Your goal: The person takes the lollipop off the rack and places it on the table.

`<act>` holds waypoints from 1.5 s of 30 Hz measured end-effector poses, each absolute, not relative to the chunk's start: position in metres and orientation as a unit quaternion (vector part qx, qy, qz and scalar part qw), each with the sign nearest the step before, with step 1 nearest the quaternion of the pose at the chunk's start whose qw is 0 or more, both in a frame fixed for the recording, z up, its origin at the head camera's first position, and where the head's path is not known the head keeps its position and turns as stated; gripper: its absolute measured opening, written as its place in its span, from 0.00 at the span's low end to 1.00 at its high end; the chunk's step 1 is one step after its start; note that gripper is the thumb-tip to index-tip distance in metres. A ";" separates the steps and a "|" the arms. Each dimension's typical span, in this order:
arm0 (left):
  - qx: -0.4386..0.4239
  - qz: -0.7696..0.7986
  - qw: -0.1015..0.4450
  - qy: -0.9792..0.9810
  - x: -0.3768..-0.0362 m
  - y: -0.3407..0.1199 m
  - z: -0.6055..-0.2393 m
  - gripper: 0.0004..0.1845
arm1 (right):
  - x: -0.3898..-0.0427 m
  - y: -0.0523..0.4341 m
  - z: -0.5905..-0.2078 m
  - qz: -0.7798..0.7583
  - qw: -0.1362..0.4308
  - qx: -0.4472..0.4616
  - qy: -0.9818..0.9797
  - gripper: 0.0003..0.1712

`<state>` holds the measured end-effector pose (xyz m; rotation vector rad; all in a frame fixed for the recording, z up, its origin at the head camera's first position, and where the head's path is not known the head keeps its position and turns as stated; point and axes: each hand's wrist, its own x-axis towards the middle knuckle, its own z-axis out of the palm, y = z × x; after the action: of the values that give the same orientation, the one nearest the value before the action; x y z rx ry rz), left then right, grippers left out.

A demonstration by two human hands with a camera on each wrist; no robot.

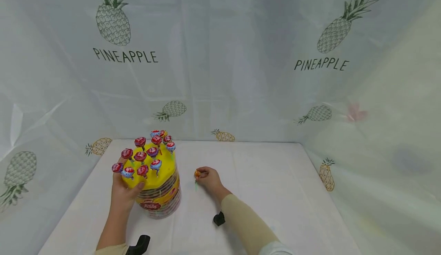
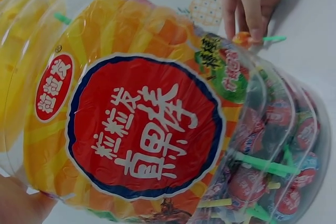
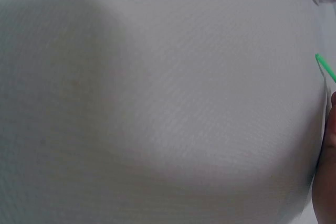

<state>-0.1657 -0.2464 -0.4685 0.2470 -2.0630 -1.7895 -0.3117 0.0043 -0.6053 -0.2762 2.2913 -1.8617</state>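
Observation:
A clear plastic tub [image 1: 162, 197] full of wrapped lollipops stands on the white table [image 1: 268, 178]. Its yellow lid [image 1: 162, 170] carries several red and blue lollipops [image 1: 140, 156] stuck upright. My left hand [image 1: 125, 192] grips the tub's left side under the lid. The tub's red label [image 2: 144, 129] fills the left wrist view. To the tub's right, my right hand [image 1: 208, 178] pinches an orange lollipop [image 1: 197, 174] with a green stick against the table. The same hand [image 2: 252, 1] and lollipop [image 2: 242, 37] show in the left wrist view. The green stick [image 3: 325, 66] shows at the right wrist view's edge.
A pale cloth printed with pineapples [image 1: 111, 21] hangs behind and beside the table. Black wrist straps [image 1: 219, 218] sit on both forearms. White tabletop [image 3: 157, 103] fills the right wrist view.

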 end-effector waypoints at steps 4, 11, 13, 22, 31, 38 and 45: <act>0.085 -0.633 0.210 -0.740 -0.175 -0.241 -0.468 0.46 | -0.314 0.005 -0.605 -0.606 0.089 -0.106 0.783 0.22; 0.070 -0.629 0.223 -0.742 -0.187 -0.234 -0.469 0.46 | -0.316 0.008 -0.602 -0.568 0.092 -0.121 0.809 0.22; 0.068 -0.631 0.224 -0.740 -0.189 -0.233 -0.468 0.46 | -0.317 0.007 -0.603 -0.558 0.099 -0.122 0.815 0.21; 0.067 -0.629 0.225 -0.741 -0.192 -0.232 -0.466 0.46 | -0.316 0.008 -0.596 -0.533 0.112 -0.124 0.830 0.22; 0.072 -0.632 0.216 -0.741 -0.191 -0.234 -0.465 0.46 | -0.313 0.016 -0.574 -0.556 0.103 -0.111 0.817 0.25; 0.076 -0.631 0.219 -0.741 -0.192 -0.238 -0.466 0.45 | -0.313 0.016 -0.531 -0.596 0.074 -0.128 0.789 0.23; 0.078 -0.642 0.205 -0.734 -0.191 -0.236 -0.467 0.45 | -0.305 0.010 -0.488 -0.648 0.060 -0.163 0.741 0.21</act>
<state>-0.1912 -0.2360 -0.4674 0.2178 -2.0464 -1.7909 -0.3045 0.0099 -0.4878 -0.4923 2.2439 -1.9629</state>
